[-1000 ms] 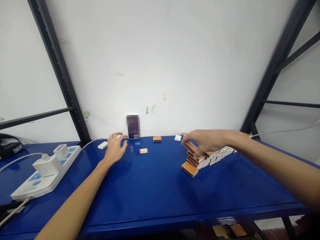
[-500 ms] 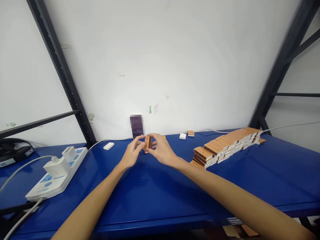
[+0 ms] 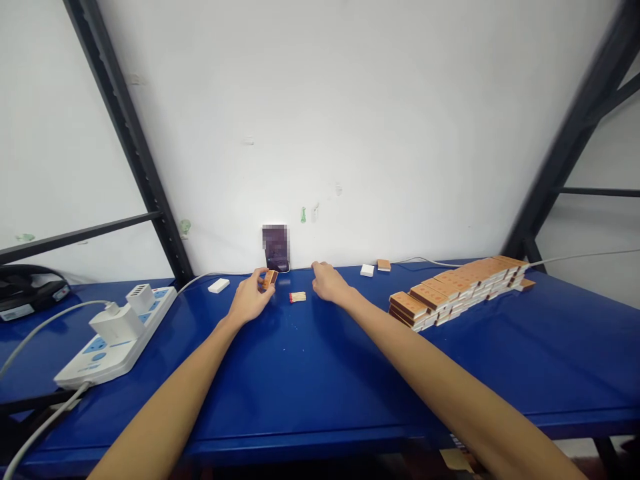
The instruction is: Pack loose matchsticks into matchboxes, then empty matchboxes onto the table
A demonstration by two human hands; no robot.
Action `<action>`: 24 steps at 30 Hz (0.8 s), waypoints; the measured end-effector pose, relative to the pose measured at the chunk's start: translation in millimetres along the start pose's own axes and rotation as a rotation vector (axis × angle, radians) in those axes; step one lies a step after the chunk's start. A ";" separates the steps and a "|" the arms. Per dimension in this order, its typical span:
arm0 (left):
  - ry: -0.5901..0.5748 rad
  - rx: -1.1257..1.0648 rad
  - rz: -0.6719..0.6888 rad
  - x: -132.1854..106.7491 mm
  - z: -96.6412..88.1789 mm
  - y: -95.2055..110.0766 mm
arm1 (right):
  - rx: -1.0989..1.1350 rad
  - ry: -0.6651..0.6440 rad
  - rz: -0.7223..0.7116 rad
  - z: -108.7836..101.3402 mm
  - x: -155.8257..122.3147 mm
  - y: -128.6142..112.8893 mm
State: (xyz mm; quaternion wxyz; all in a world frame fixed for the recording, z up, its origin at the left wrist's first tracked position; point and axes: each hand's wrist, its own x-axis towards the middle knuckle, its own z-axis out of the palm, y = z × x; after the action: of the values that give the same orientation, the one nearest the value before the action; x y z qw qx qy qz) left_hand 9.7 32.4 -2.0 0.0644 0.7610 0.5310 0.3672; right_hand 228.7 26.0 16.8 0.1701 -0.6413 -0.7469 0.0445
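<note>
My left hand [image 3: 251, 297] is closed around a matchbox [image 3: 271, 279] with an orange-brown face and a dark side, held just above the blue table. A small bunch of matches [image 3: 298, 297] lies on the table between my hands, red heads to the left. Right of the matches, my right hand [image 3: 329, 283] is low over the table near the wall, its fingers curled. Whatever its fingertips may grip is hidden behind the hand. Off to the right, many matchboxes [image 3: 453, 283] are stacked in a long stepped pile.
A phone [image 3: 277, 248] leans on the wall behind my left hand. White pieces lie left [image 3: 219, 286] and right [image 3: 367, 270], the latter beside an orange-topped box [image 3: 383, 265]. A power strip [image 3: 120, 360] with plugs and cables takes up the left; a black headset-like object [image 3: 30, 293] lies beyond.
My hands have moved apart; the matchbox they both held is now in my left hand, shifted left. My right hand has let go of it, and the matches now show between them.
</note>
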 end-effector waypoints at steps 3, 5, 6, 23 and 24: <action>0.007 0.027 -0.032 0.6 -1.9 -7.3 | -0.030 -0.061 0.069 5.5 21.8 4.9; -0.002 0.020 -0.018 0.2 -2.0 -8.7 | -0.046 -0.084 0.108 10.5 31.2 8.3; -0.013 0.009 0.005 -0.1 -1.7 -8.8 | -0.053 -0.083 0.124 11.9 34.0 9.9; -0.003 -0.116 0.351 -7.7 9.9 17.3 | 0.775 0.221 -0.198 25.4 -20.0 -15.3; -0.003 -0.114 0.358 -8.5 10.1 18.6 | 0.852 0.206 -0.165 28.4 -19.7 -15.2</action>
State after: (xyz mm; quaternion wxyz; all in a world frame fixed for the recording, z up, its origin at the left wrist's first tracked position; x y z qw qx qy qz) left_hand 28.8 20.1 -4.3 0.0418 0.8390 0.3652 0.4012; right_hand 207.9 8.5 -9.4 0.4957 -0.4533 -0.6897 0.2705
